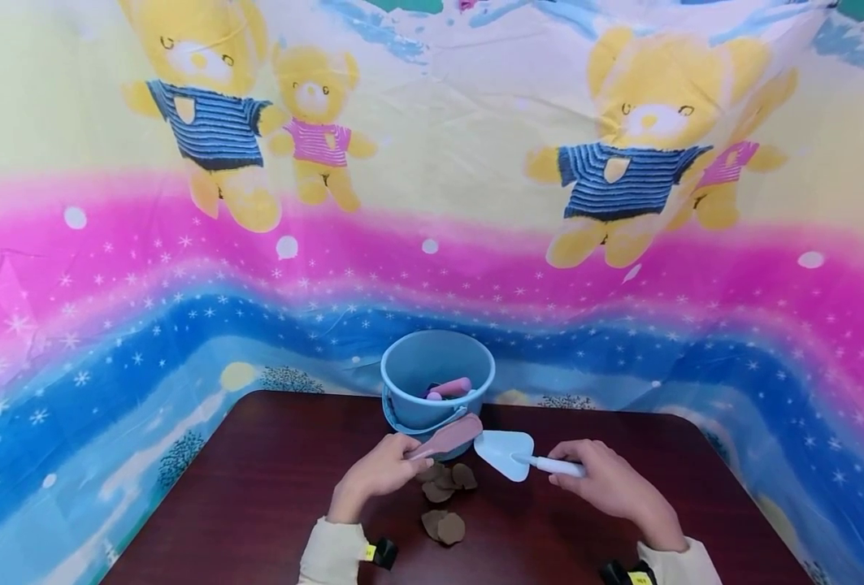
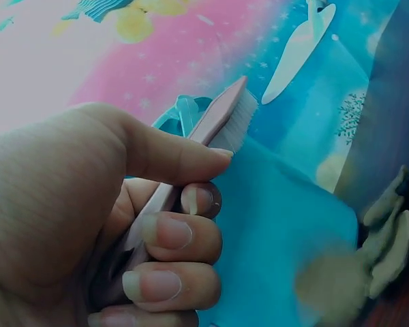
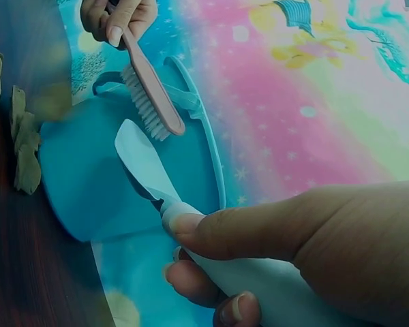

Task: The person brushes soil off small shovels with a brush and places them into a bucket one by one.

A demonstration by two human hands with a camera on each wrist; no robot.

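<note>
My left hand (image 1: 376,475) grips a pink brush (image 1: 449,436) by its handle. White bristles show along one side of the brush head in the left wrist view. The handle of a small pale trowel (image 1: 506,453) is held in my right hand (image 1: 603,479), thumb along the top in the right wrist view. The brush head and the trowel blade point toward each other in front of a blue bucket (image 1: 411,406). On the table below them lie several thin brown pieces (image 1: 439,491), with more brown pieces (image 1: 451,530) nearer me.
Pink-handled things (image 1: 452,387) sit inside the bucket, partly hidden by its wall. The dark red-brown table (image 1: 256,487) has rounded far corners. Behind it hangs a cloth (image 1: 432,162) printed with teddy bears.
</note>
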